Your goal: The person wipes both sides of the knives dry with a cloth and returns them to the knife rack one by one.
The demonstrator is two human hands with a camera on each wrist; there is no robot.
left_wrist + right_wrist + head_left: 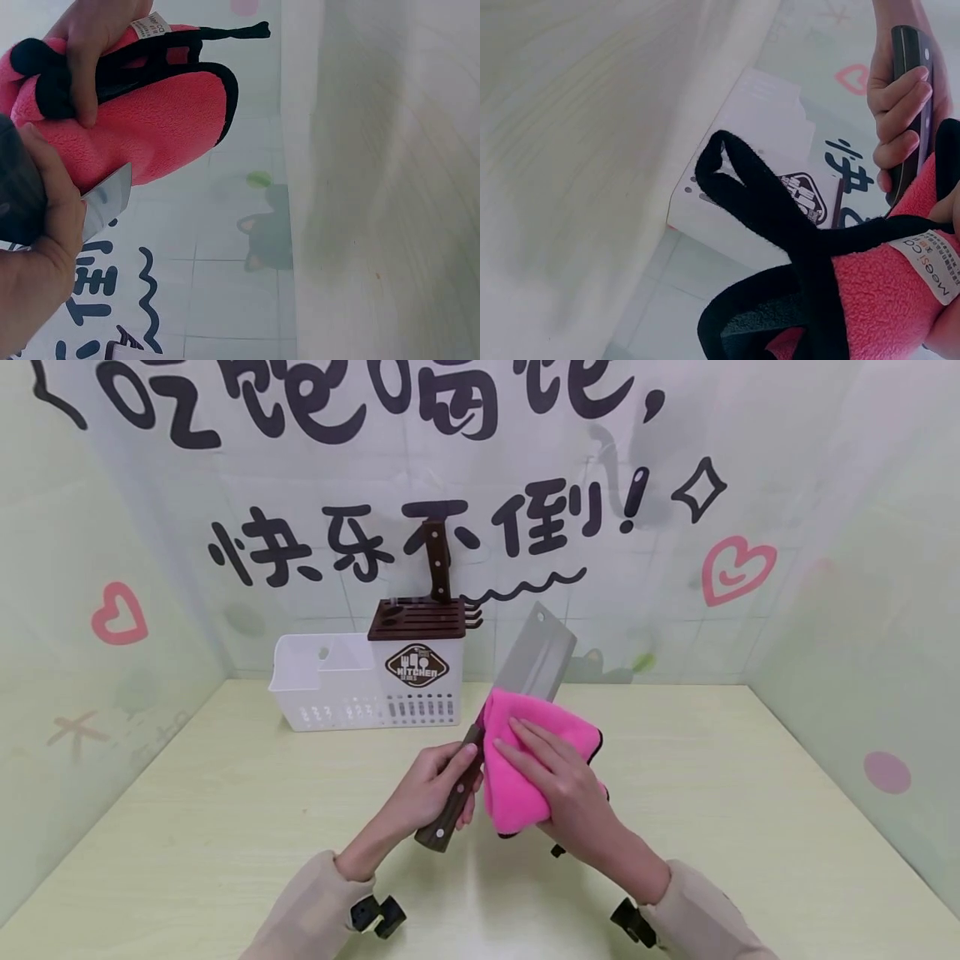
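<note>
A cleaver (pixel 534 652) is held up at a tilt over the table, its broad steel blade pointing up and away. My left hand (pixel 426 787) grips its dark riveted handle (pixel 907 52). Over the lower part of the blade lies a folded pink cloth (pixel 513 797) with black edging. My right hand (pixel 581 789) holds this cloth against the blade, fingers spread over the upper face and thumb (pixel 86 94) on the other side. A black loop (pixel 761 199) and a white label (pixel 930 262) hang at the cloth's edge. The cloth hides the blade near the handle.
At the back left of the pale table (pixel 187 827) stands a white plastic kitchen rack (pixel 341 706) with a brown slotted top (pixel 416 625). A brown-handled knife (pixel 437 564) stands upright in the slots. Behind is a wall sheet (pixel 645 610) with black lettering.
</note>
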